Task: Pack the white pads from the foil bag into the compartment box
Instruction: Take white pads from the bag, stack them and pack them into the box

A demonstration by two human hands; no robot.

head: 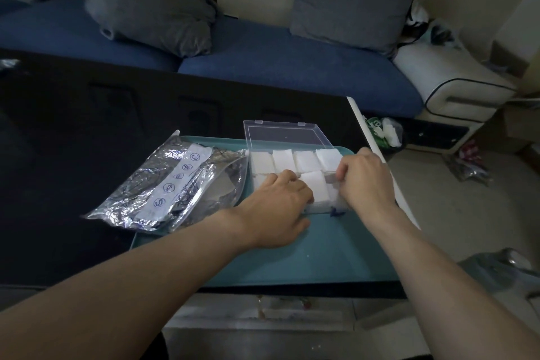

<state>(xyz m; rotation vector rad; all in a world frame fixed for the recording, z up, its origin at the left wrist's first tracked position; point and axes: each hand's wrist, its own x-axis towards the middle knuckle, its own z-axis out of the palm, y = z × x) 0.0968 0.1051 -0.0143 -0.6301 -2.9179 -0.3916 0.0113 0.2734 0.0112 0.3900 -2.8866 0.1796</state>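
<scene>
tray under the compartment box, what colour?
Teal; the tray shows plainly in the head view, beneath the box.

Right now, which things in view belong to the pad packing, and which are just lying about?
Job:
white pads
compartment box, lid open
foil bag
teal tray beneath them
left hand
right hand

Lying about:
grey cushions
blue sofa

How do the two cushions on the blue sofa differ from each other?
The left cushion is a darker grey, crumpled, and slumps tilted on the seat. The right cushion is a bluer grey, smooth and flat-faced, and stands upright against the backrest of the sofa. The left one looks soft and misshapen; the right one keeps a neat square outline. Both rest on the same blue seat, behind the table.
</scene>
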